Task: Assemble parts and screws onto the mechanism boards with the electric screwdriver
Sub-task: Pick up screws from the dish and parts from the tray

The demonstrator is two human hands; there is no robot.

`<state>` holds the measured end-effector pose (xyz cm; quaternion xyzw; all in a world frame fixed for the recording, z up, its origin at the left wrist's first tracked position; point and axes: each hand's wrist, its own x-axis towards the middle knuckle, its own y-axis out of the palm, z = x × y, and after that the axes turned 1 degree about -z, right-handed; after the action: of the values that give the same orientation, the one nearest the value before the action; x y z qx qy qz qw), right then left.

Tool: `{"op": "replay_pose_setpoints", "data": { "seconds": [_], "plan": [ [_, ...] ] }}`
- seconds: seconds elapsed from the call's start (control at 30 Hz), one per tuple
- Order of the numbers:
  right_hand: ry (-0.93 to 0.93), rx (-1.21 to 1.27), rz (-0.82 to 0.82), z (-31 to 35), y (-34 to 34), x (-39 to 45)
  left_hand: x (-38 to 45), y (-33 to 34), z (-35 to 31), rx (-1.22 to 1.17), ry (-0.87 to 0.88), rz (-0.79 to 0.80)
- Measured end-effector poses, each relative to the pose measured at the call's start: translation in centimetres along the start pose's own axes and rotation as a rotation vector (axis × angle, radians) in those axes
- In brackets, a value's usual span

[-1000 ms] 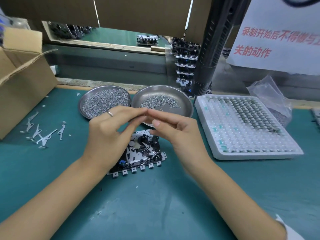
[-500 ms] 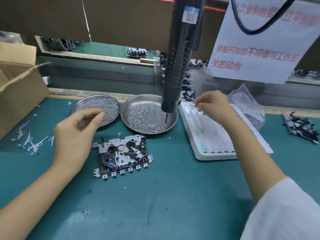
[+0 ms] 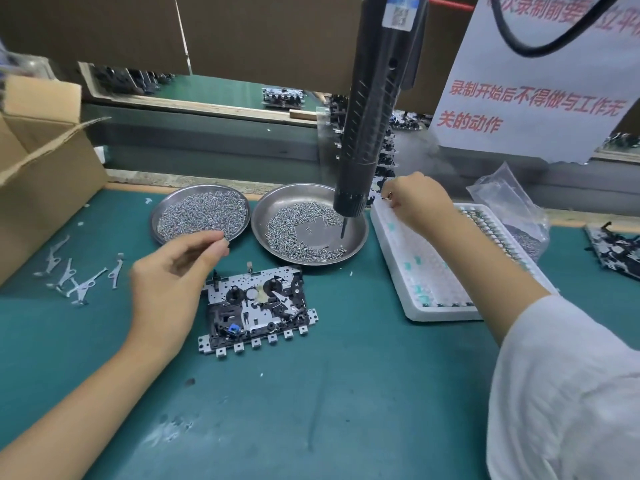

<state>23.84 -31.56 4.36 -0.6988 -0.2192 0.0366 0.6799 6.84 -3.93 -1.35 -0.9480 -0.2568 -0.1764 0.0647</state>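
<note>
I'm fetching parts: left hand (image 3: 173, 282) pinches something tiny beside the mechanism board (image 3: 258, 311); right hand (image 3: 417, 199) fingers curl, pinching unclear. Next, seat it precisely.

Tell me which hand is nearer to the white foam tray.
Right. The right hand hovers over the far left corner of the white foam tray, pinching something small. The left hand is well away, left of the mechanism board.

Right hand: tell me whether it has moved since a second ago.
Yes. The right hand has left its spot above the mechanism board, where it met the left hand, and gone right and away to the far end of the white tray.
</note>
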Motion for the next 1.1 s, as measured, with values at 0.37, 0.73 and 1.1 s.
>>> {"op": "replay_pose_setpoints", "data": {
  "seconds": [0.37, 0.73, 1.1],
  "plan": [
    [-0.083, -0.094, -0.085, 0.0, 1.0, -0.7, -0.2, 0.2, 0.1, -0.006, 0.004, 0.035],
    [0.085, 0.217, -0.138, -2.1, 0.8, -1.6, -0.4, 0.4, -0.1, 0.034, 0.096, 0.046],
    [0.061, 0.2, -0.124, -1.6, 1.0, -1.4, -0.7, 0.6, -0.2, 0.077, 0.139, 0.09]
  ]
}}
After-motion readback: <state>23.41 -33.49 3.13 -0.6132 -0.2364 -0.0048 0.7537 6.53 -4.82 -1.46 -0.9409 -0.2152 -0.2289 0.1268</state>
